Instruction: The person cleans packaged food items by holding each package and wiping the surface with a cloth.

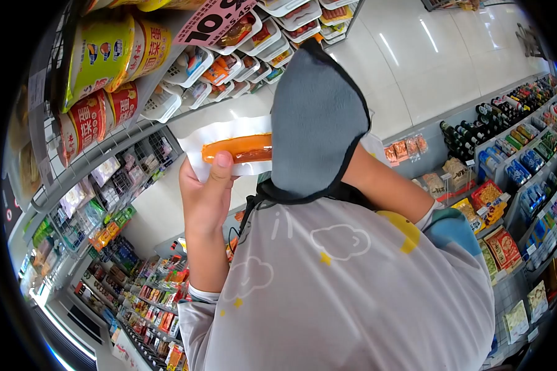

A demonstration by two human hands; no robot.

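Note:
My left hand [207, 188] grips a sausage-shaped orange snack [241, 146] in white packaging [195, 137]. The thumb presses on its front near the left end, and the other fingers are mostly behind it. A large grey cloth flap with a black edge [315, 123] hangs in front of the snack's right end. My right forearm [387, 176] reaches in behind this flap, so my right hand and its fingers are hidden. A bit of the pale packaging seems to show past the flap's right side.
A wire shelf on the left holds instant noodle tubs [114, 52]. Behind are white baskets of packaged snacks [226, 68] under a pink price sign [220, 18]. Shelves of bottles [467, 139] and cans [532, 159] line the right. Bagged goods [501, 250] lie lower right.

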